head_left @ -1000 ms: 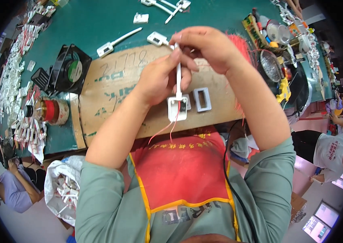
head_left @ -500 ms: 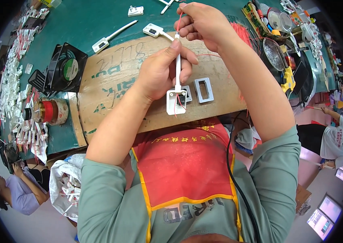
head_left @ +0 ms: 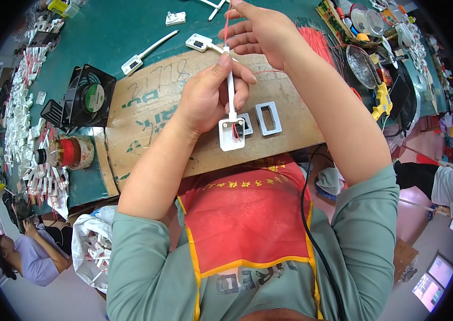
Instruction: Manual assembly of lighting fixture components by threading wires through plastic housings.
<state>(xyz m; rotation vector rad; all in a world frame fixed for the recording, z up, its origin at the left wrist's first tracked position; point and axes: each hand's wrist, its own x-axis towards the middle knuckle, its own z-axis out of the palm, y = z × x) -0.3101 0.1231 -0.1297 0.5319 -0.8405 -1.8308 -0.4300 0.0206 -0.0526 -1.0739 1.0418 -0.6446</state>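
My left hand point(head_left: 213, 91) is closed around a white tube point(head_left: 231, 91) with a square white housing point(head_left: 227, 140) on its lower end. Short red wire ends lie inside the housing's open cup. From the metal-tipped top of the tube, red wires point(head_left: 226, 29) run up to my right hand point(head_left: 261, 32), whose thumb and forefinger pinch them at the picture's top edge. The other right fingers are spread. Beside the housing, a grey rectangular frame point(head_left: 257, 120) and a partly hidden small part with a black centre point(head_left: 246, 124) lie on the cardboard point(head_left: 154, 101).
Similar white tubed pieces point(head_left: 132, 65) lie beyond the cardboard. A black fan point(head_left: 88, 95) and a jar point(head_left: 74, 151) stand at left, near heaped white parts point(head_left: 15, 120). Red wires point(head_left: 312, 43), a yellow glue gun point(head_left: 382, 101) and a metal dish point(head_left: 362, 67) are at right.
My right hand has moved slightly up and left, its lower fingers uncurling. The red wire ends at the housing have drawn back inside the cup. My left hand keeps its grip.
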